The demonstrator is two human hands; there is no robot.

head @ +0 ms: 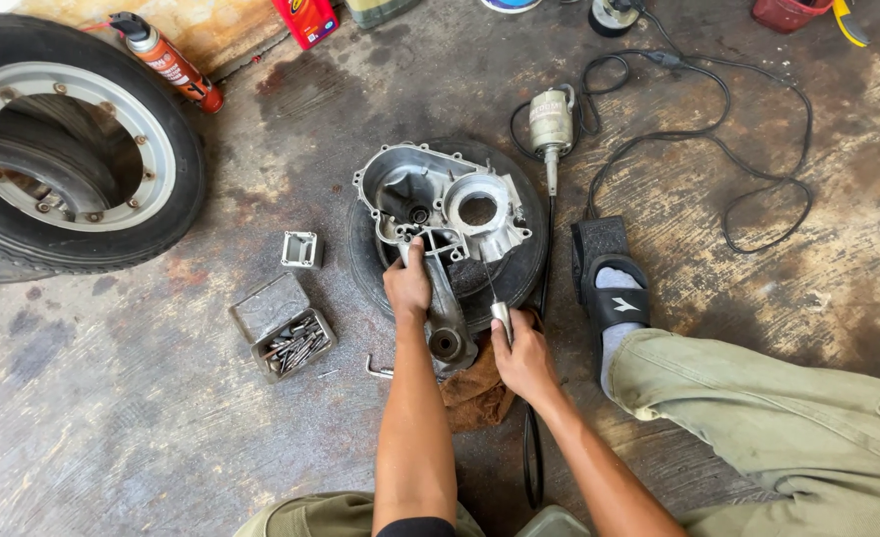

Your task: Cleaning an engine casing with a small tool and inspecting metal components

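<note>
Engine casing (450, 214) of bare cast aluminium lies on a small black tyre (520, 273) on the stained concrete floor (142, 428), its long arm stretching back toward the person crouched over it. The left hand (407, 288) presses down on the casing near its rim, fingers curled closed over the metal to pin it. The right hand (525, 358) has its grip shut round a slim metal handpiece (501, 316), whose thin bit reaches up into the casing's inner wall. A flexible shaft (547, 239) runs from there to a small motor (551, 121) lying further out with its black cable (748, 149) looped on the floor.

To my eye, the work goes best with the casing held dead still, the bit kept at a shallow angle and moved lightly, wrist braced low. An open tin of bits (283, 326) sits just left of the tyre, a brown rag (475, 393) lies under the casing's near end, and a large wheel (67, 149) rests well apart.
</note>
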